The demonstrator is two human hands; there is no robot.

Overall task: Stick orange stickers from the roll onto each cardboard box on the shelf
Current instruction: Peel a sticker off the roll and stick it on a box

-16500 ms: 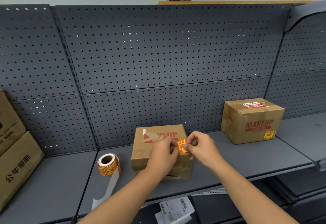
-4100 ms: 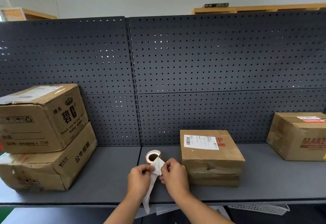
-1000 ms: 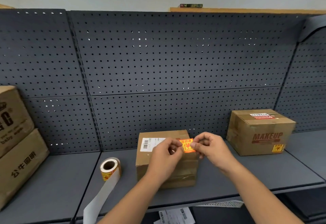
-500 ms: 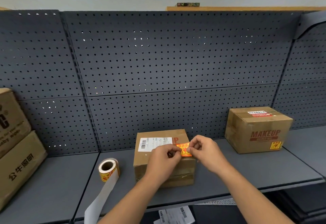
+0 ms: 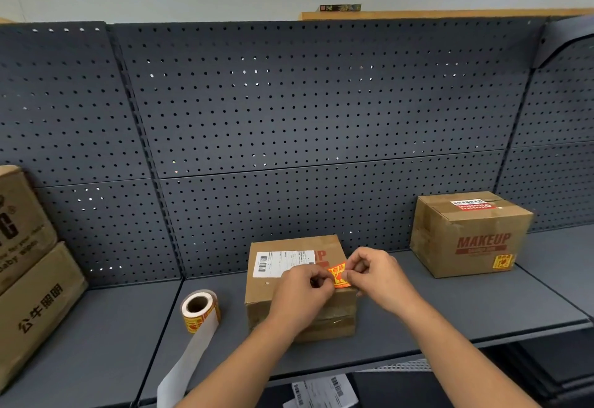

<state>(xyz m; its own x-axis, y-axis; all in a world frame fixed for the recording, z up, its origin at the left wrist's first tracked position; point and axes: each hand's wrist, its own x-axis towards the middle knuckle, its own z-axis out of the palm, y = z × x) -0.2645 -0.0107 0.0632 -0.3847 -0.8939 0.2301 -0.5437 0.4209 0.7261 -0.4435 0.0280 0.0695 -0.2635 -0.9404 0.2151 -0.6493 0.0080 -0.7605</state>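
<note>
left hand point(image 5: 300, 292) + right hand point(image 5: 376, 279) | each grip pinching sticker point(image 5: 337, 274) | sticker between them, at box point(image 5: 289, 243) top

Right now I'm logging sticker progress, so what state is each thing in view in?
middle box, closed, white label on top.
orange sticker, at that box's top front edge, held.
left hand, pinches the sticker.
right hand, pinches the sticker.
MAKEUP box, closed, already stickered on front.
sticker roll, on shelf, backing strip trailing off edge.
stacked boxes, at left, no sticker visible.
</note>
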